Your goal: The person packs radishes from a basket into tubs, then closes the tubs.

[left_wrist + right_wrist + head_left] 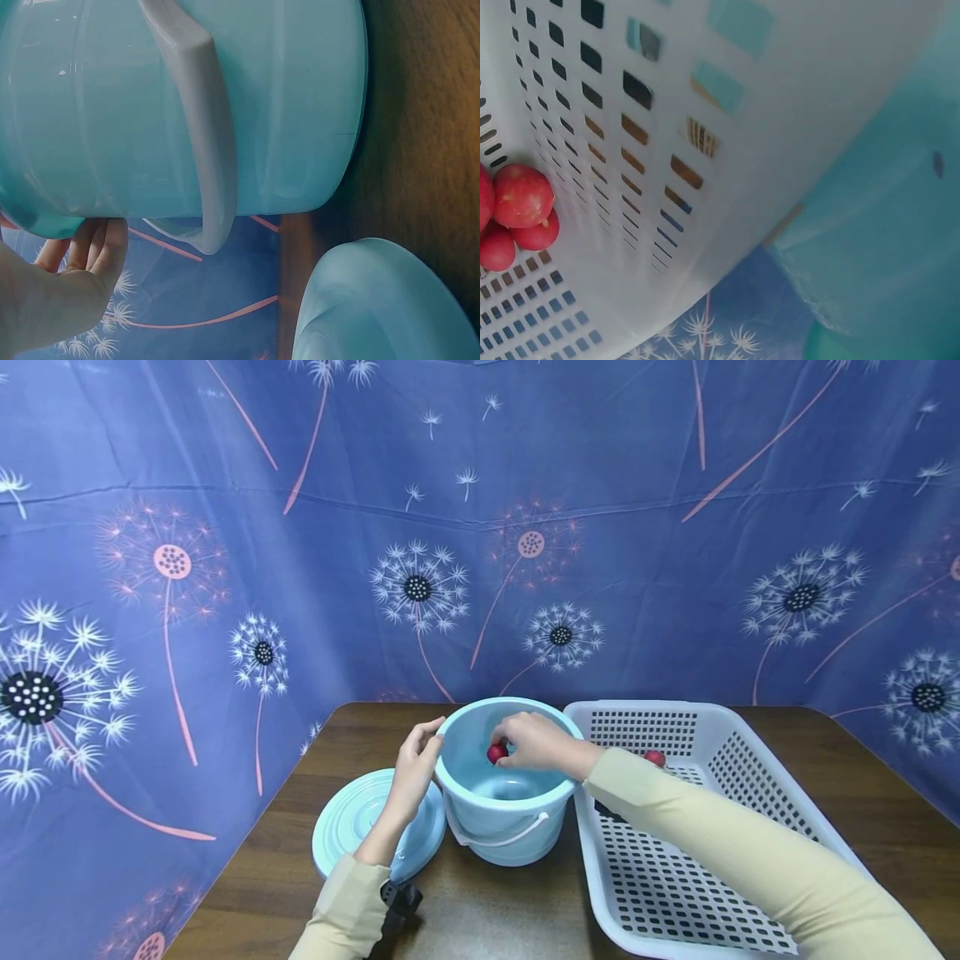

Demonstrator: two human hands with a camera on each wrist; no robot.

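Note:
A light-blue bucket point(510, 843) with a pale handle point(214, 142) stands upright at the table's middle. My left hand point(414, 767) grips its rim at the left; in the left wrist view its fingers point(97, 244) bend against the outer wall below the rim. Over the bucket's mouth, my right hand point(536, 743) pinches a small red radish point(497, 752) between thumb and fingers. Several more radishes point(523, 196) lie together in a corner of the white perforated basket point(600, 893) on the right. In the right wrist view, the right hand is out of sight.
Left of the bucket, the round light-blue lid point(337, 822) lies on the wooden table point(247, 893). The basket stands close against the bucket's right side, beneath my right forearm. Behind the table hangs a blue dandelion-print cloth point(330, 568).

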